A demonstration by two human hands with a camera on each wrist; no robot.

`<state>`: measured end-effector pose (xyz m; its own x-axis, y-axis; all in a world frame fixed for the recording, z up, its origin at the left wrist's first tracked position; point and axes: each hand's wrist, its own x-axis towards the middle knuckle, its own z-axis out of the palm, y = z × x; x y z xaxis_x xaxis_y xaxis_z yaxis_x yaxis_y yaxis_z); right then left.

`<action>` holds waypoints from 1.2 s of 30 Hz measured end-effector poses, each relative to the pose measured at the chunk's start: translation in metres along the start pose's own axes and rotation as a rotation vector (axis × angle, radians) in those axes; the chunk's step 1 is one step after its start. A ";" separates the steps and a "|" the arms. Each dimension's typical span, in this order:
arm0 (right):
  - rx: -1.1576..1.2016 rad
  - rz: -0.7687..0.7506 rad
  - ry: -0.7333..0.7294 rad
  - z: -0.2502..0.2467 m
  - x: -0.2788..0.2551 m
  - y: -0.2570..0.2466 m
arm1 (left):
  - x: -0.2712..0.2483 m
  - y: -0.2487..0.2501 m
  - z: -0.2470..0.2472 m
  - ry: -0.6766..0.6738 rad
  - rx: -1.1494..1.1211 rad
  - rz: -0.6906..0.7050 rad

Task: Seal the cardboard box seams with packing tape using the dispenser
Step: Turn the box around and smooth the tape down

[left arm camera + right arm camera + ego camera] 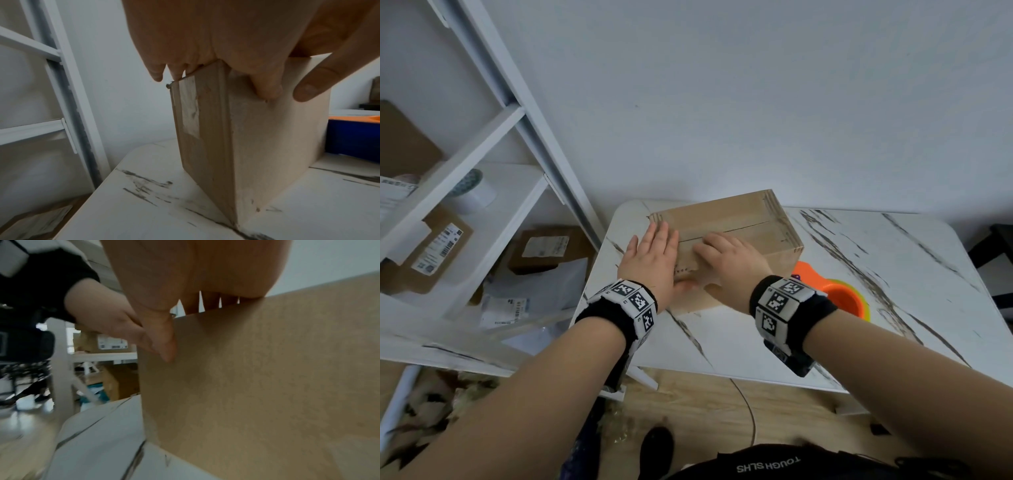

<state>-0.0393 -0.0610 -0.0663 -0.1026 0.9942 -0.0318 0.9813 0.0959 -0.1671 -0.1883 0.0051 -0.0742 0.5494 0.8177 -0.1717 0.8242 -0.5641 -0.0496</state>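
Observation:
A brown cardboard box (739, 219) lies on the white marble table (893, 274), its top flaps closed along a dark centre seam. My left hand (654, 253) lies flat on the box's near left top with straight fingers, its thumb down the near side. My right hand (729, 257) presses on the top beside it, fingers slightly bent, thumb on the near face. In the right wrist view both thumbs meet on the box's side (267, 386). A strip of clear tape (191, 110) runs down the left end face. The orange tape dispenser (839, 294) rests on the table right of the box, untouched.
A white shelf frame (493, 137) stands to the left, holding labelled parcels (434, 250) and a roll of tape (472, 188). More parcels lie on the floor beneath. The wall is close behind the box. A dark chair (996, 246) shows at the right edge.

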 end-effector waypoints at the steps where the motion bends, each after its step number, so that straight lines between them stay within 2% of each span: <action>1: 0.001 0.025 0.012 -0.002 0.000 0.002 | 0.000 0.000 0.000 0.007 0.006 -0.002; 9: -0.131 0.320 0.044 -0.014 -0.014 0.046 | 0.000 0.004 -0.001 0.006 0.018 -0.012; 14: -0.119 0.335 0.024 -0.013 0.000 0.046 | -0.006 0.011 -0.002 0.039 -0.013 -0.050; 18: -0.152 0.367 -0.057 -0.020 0.011 0.052 | -0.016 0.014 -0.003 0.030 0.056 0.005; 20: -0.159 0.344 -0.050 -0.020 0.013 0.040 | -0.018 0.014 -0.005 0.041 0.116 0.040; 25: -0.123 0.088 -0.143 -0.002 0.001 -0.002 | -0.018 0.017 -0.016 0.068 0.229 0.108; 33: -0.148 0.061 -0.116 -0.008 0.003 0.031 | 0.000 0.006 -0.033 0.040 0.169 0.228; 36: -0.117 0.131 -0.049 -0.006 -0.007 0.044 | 0.000 0.022 -0.031 0.072 0.141 0.282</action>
<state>0.0053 -0.0636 -0.0669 0.0221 0.9953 -0.0938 0.9988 -0.0262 -0.0426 -0.1655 -0.0034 -0.0445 0.7659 0.6301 -0.1279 0.6136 -0.7758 -0.1470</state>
